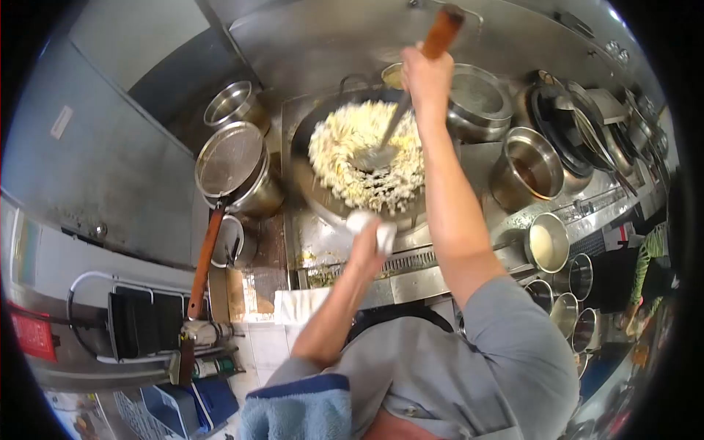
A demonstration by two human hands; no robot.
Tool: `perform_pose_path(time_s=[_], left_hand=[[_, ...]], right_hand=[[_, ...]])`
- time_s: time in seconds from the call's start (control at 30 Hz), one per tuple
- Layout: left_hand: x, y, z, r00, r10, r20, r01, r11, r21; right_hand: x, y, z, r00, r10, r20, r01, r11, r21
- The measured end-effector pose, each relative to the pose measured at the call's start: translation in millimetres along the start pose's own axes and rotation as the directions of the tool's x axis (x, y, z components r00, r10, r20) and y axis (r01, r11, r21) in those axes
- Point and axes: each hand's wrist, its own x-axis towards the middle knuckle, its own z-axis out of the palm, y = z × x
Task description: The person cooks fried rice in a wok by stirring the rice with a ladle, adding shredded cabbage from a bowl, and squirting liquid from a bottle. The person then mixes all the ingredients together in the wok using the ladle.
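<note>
A large dark wok (306, 192) sits on the stove, full of loose white and yellow food (341, 143) that looks like egg fried rice. My right hand (427, 77) is closed around the long handle of a wok ladle (400, 121), just below its wooden end. The ladle's metal head lies down in the middle of the food, partly covered. At the wok's near rim, my left hand (369, 246) grips a folded white cloth (383, 233), slightly blurred. The cloth hides whatever part of the rim or handle lies under it.
Left of the wok, a wooden-handled strainer (231, 158) rests on a pot. A lidded pot (480, 99) and a deep steel pot (526, 169) stand on the right. Nearer me is a container of pale liquid (547, 246). A metal cabinet (95, 147) borders the left side.
</note>
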Motion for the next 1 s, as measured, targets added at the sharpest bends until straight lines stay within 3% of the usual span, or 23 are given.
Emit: perform_pose_path(time_s=[0.03,0.1,0.13,0.17,0.23,0.3,0.33,0.37,0.4,0.43,0.5,0.53,0.57,0.6,0.63,0.67,0.73,0.77,0.83,0.87,0.9,1.0], left_hand=[[-48.0,-3.5,11.7,0.993,-0.031,-0.117,0.027,0.999,-0.035],[-105.0,-7.5,7.6,0.989,-0.102,-0.108,0.092,0.991,-0.095],[-99.7,-7.0,7.4,0.989,-0.096,-0.115,0.088,0.993,-0.074],[-65.6,2.1,-9.2,0.988,-0.153,-0.009,0.149,0.973,-0.175],[-6.2,22.6,9.5,0.986,-0.167,-0.006,0.166,0.981,-0.104],[-15.7,-19.1,-6.8,0.997,-0.071,-0.033,0.069,0.995,-0.077],[-21.7,-34.6,-8.5,1.0,-0.006,-0.026,0.004,0.998,-0.061],[-52.3,-51.7,-12.0,0.995,-0.05,-0.087,0.038,0.991,-0.127],[-81.3,-59.3,-12.7,0.987,0.007,-0.161,-0.021,0.996,-0.089],[-104.7,-46.3,-2.6,0.994,-0.063,-0.093,0.058,0.997,-0.052],[-66.2,-31.0,-11.8,0.993,-0.119,0.003,0.118,0.983,-0.14],[-27.9,-11.4,-10.9,0.985,-0.139,0.1,0.143,0.989,-0.027],[-7.3,1.2,11.1,0.997,-0.065,0.037,0.067,0.997,-0.048],[0.1,1.3,26.9,0.999,0.001,-0.054,-0.004,0.998,-0.057],[2.3,-8.6,22.4,1.0,-0.001,-0.009,0.001,1.0,0.003],[-14.0,-22.6,15.1,1.0,-0.009,-0.021,0.008,1.0,-0.02],[-75.7,-40.9,8.1,0.996,0.036,-0.079,-0.038,0.999,-0.033],[-81.0,-43.3,-2.6,0.998,0.051,0.023,-0.05,0.999,-0.014],[-56.6,-14.9,-4.6,0.997,-0.074,-0.031,0.069,0.987,-0.146],[-35.9,7.7,-5.0,0.991,-0.076,0.106,0.082,0.995,-0.048],[-27.0,26.1,18.7,0.997,-0.023,-0.071,0.02,0.999,-0.045],[30.8,28.0,11.5,1.0,-0.009,0.012,0.01,0.999,-0.034]], right_hand=[[25.3,-1.5,3.4,0.998,0.069,-0.013,-0.067,0.993,0.097],[58.5,-33.5,-7.0,0.978,0.11,0.177,-0.143,0.971,0.191],[41.2,-60.0,-10.7,0.973,0.117,0.199,-0.155,0.97,0.188],[4.4,-78.3,-18.4,0.963,0.15,0.226,-0.19,0.967,0.169],[-50.8,-60.8,-23.7,0.98,-0.09,0.177,0.09,0.996,0.006],[-28.2,-22.5,-10.9,0.996,-0.079,0.044,0.086,0.977,-0.194],[-1.0,-26.1,-9.1,0.999,-0.01,0.051,0.015,0.995,-0.098],[19.6,-35.8,-9.1,0.996,0.06,0.068,-0.06,0.998,-0.004],[28.7,-54.9,-12.4,0.993,0.04,0.113,-0.052,0.993,0.109],[22.6,-74.2,-18.2,0.989,0.05,0.136,-0.066,0.99,0.121],[-30.7,-102.6,-35.2,0.975,0.098,0.2,-0.124,0.984,0.124],[-56.3,-94.5,-37.0,0.99,0.013,0.14,-0.019,0.999,0.043],[-78.1,-79.5,-32.7,0.993,-0.076,0.086,0.08,0.996,-0.042],[-80.9,-67.8,-17.5,0.981,-0.196,0.014,0.193,0.947,-0.256],[-61.9,-37.4,-3.5,0.959,-0.281,-0.025,0.266,0.931,-0.249],[-35.3,-29.7,8.0,0.97,-0.241,-0.034,0.218,0.921,-0.323],[13.5,-51.1,22.0,0.97,-0.244,-0.017,0.234,0.944,-0.231],[11.9,-93.0,29.1,0.951,-0.306,0.032,0.308,0.95,-0.057],[64.0,-116.2,39.3,0.98,-0.19,-0.067,0.185,0.981,-0.065],[71.2,-129.9,35.3,0.976,-0.207,0.064,0.204,0.977,0.058],[69.4,-144.3,29.2,0.966,-0.213,0.149,0.189,0.969,0.157],[34.8,-117.5,24.8,0.949,-0.204,0.238,0.14,0.955,0.261]])
